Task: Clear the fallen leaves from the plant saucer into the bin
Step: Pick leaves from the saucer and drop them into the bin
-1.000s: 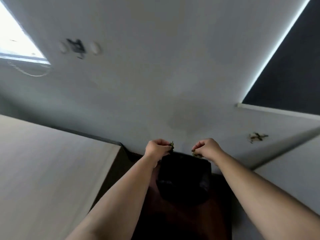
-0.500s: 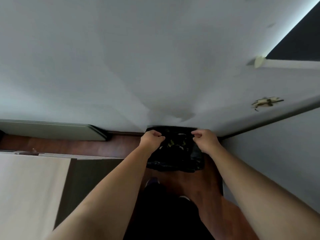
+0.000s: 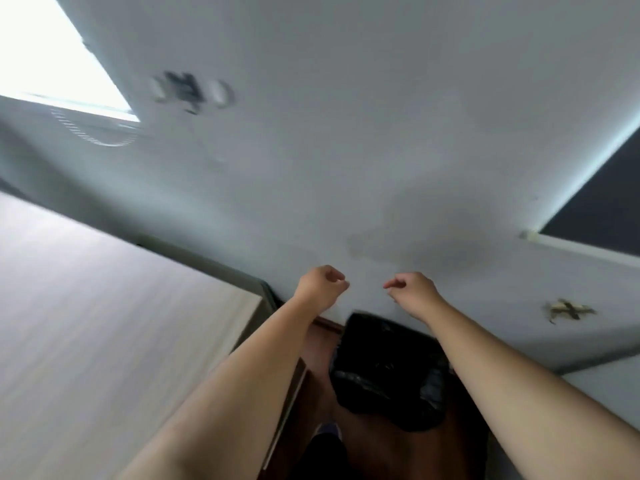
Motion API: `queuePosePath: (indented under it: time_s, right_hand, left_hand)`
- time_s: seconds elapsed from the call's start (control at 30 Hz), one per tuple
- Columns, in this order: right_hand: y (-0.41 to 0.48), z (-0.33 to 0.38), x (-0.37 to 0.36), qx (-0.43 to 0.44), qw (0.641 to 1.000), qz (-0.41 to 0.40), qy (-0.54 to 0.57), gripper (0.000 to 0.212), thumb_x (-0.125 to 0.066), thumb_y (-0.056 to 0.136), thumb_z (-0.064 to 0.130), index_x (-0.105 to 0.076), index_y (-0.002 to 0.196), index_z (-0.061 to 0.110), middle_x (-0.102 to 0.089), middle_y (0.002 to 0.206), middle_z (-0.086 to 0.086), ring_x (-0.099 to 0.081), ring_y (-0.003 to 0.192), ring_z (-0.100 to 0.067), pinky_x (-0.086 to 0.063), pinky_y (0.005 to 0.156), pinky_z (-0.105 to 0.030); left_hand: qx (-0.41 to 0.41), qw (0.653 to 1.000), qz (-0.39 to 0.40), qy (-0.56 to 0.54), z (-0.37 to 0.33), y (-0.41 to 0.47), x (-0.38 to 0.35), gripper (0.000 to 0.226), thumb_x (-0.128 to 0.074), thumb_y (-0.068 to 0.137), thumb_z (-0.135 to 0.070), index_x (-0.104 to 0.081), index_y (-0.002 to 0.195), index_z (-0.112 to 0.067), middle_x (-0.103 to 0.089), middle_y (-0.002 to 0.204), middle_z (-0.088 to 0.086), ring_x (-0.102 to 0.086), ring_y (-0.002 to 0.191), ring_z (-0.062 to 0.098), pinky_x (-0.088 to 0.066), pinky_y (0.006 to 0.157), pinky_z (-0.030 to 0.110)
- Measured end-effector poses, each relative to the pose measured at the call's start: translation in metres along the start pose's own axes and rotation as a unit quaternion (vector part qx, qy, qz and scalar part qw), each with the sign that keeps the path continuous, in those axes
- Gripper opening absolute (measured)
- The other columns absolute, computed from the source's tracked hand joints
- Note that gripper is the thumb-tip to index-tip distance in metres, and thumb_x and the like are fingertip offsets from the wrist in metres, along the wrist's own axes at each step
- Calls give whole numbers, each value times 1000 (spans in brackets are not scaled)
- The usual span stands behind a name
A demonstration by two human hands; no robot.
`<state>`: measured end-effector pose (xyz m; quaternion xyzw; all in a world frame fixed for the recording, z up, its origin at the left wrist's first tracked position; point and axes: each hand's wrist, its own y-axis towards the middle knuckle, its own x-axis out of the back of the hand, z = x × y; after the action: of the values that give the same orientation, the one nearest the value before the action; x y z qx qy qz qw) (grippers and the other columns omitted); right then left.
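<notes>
Two bare forearms are raised from the bottom edge, their elbows cut off by the frame. At nine o'clock a pale wood-grain cabinet top [image 3: 104, 323] is blurred by motion. The left hand [image 3: 320, 284] is curled loosely, fingertips drawn together; nothing can be made out between them. The right hand [image 3: 412, 289] is likewise curled narrow, and whether a leaf scrap is pinched cannot be told. Below both hands, at six o'clock, the black-bagged bin [image 3: 384, 368] is seen on the dark floor against the white wall [image 3: 346, 150]; its contents are too dark to distinguish. At three o'clock a brownish mark [image 3: 568, 310] is smeared on the wall.
</notes>
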<state>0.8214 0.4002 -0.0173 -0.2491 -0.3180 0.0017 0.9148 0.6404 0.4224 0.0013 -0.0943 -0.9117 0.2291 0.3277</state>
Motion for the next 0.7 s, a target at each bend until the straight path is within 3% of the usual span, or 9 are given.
queuePosePath:
  time_s: [0.1, 0.23, 0.37, 0.57, 0.7]
  right_hand:
    - [-16, 57, -27, 77, 996, 47, -28, 17, -58, 83, 11, -68, 81, 24, -72, 101, -10, -67, 98, -26, -46, 87, -26]
    - [-54, 142, -91, 186, 974, 113, -66, 17, -58, 82, 12, -65, 76, 25, -69, 85, -5, -67, 89, -24, -46, 75, -24]
    - [-118, 214, -183, 284, 927, 212, -120, 20, -58, 84, 10, -65, 70, 23, -70, 81, -10, -63, 73, -20, -48, 62, -27]
    - [-225, 273, -304, 387, 843, 323, -187, 18, -55, 84, 7, -69, 82, 19, -72, 89, -12, -61, 73, -18, -42, 42, -13]
    - [-285, 297, -381, 435, 790, 361, -236, 23, -53, 81, 10, -67, 76, 27, -68, 81, -4, -66, 78, -24, -46, 52, -19]
  left_hand:
    - [4, 997, -75, -17, 18, -44, 58, 26, -64, 88, -26, -67, 109, -12, -69, 114, 7, -63, 104, 23, -43, 80, 21]
    - [38, 980, -178, -82, 74, -113, 142, 22, -63, 88, -23, -68, 106, -11, -70, 111, 7, -57, 85, 14, -42, 73, 22]
    - [107, 934, -308, -144, 162, -202, 204, 20, -63, 86, -23, -70, 102, -13, -70, 98, 5, -58, 85, 15, -43, 73, 22]
    - [200, 866, -416, -192, 285, -317, 246, 5, -64, 86, -21, -65, 90, -18, -61, 84, 0, -55, 81, 16, -42, 68, 22]
    - [263, 842, -441, -163, 365, -376, 275, 8, -64, 81, -18, -66, 89, -19, -68, 90, 4, -63, 88, 22, -49, 76, 25]
